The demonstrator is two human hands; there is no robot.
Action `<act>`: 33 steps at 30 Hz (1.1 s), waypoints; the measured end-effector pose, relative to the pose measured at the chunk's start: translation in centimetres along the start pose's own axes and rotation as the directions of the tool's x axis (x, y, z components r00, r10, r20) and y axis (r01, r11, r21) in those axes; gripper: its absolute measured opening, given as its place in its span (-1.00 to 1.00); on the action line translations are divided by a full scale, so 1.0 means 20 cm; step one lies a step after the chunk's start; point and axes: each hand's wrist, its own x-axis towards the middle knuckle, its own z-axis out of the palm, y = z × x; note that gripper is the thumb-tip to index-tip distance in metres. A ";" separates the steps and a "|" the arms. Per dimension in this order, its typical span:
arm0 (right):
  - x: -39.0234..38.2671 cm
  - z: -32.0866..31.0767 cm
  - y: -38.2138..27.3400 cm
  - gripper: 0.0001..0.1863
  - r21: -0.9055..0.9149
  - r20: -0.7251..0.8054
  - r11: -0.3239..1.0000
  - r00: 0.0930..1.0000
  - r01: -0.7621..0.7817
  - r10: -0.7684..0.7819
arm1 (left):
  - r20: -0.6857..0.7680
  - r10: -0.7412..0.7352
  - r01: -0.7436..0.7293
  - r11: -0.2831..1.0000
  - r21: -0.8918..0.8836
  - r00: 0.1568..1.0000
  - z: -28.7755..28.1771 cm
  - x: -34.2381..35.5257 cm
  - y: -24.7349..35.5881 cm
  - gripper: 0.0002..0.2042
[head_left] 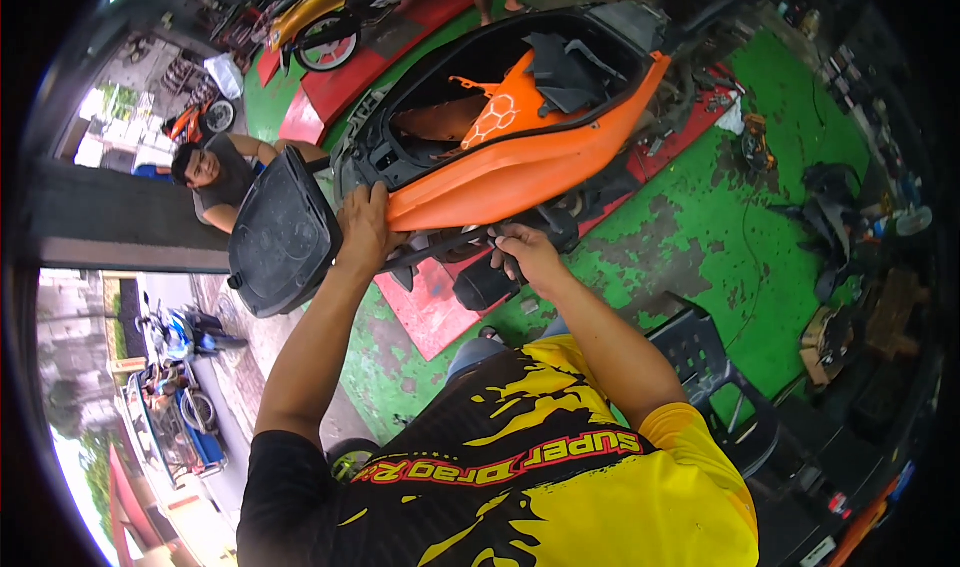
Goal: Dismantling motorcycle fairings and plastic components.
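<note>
A scooter with an orange side panel (520, 172) stands in front of me, its body open along the top. My left hand (365, 225) grips the panel's left end, fingers curled over the top and thumb near the lower edge. Below the panel's lower edge, my right hand (530, 255) is closed around a small dark thing, mostly hidden by the fingers. Close to that hand is a black cylindrical part (487, 283), probably the muffler. A large black rounded plastic piece (285, 232) sits left of my left hand.
A person (225, 172) crouches beyond the black piece, beside a dark pillar (130, 212). Red platform (430, 307) lies under the scooter on a worn green floor (640, 267). A dark plastic chair (705, 362) stands at right; loose parts (825, 217) lie farther right. Another scooter (325, 27) stands behind.
</note>
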 end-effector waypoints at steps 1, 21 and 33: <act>0.00 0.01 0.01 -0.75 0.025 -0.016 1.000 1.000 0.019 -0.018 | 0.004 0.032 -0.033 0.999 0.011 0.999 -0.01 0.01 0.00 -0.27; 0.03 0.44 0.30 -0.77 -0.056 -0.396 0.921 0.838 0.386 -0.375 | -0.108 0.182 -0.176 0.982 0.065 0.977 0.05 -0.08 -0.02 -0.17; 0.15 0.46 0.21 -0.84 -0.176 -0.298 0.898 0.847 0.405 -0.440 | -0.118 0.205 -0.200 0.978 0.051 0.972 0.08 -0.10 -0.07 -0.31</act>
